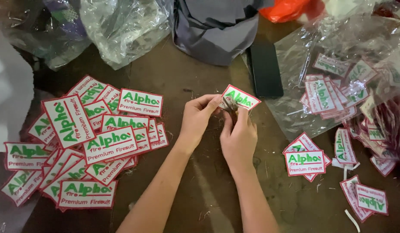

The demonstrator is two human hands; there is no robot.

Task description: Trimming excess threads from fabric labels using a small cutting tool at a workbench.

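Observation:
My left hand (195,118) pinches the near edge of a white rectangular cloth patch (242,97) with a red border and green lettering. My right hand (239,136) is closed around a small dark tool (229,107), which looks like thread snips, pressed against the same patch. Both hands are raised a little above the middle of the brown table (200,82).
A big heap of the same patches (85,142) lies at left. More patches (305,162) lie at right, several under clear plastic (338,82). A black phone (265,69) lies beyond the hands. Grey cloth (217,30) and plastic bags (122,26) line the far edge.

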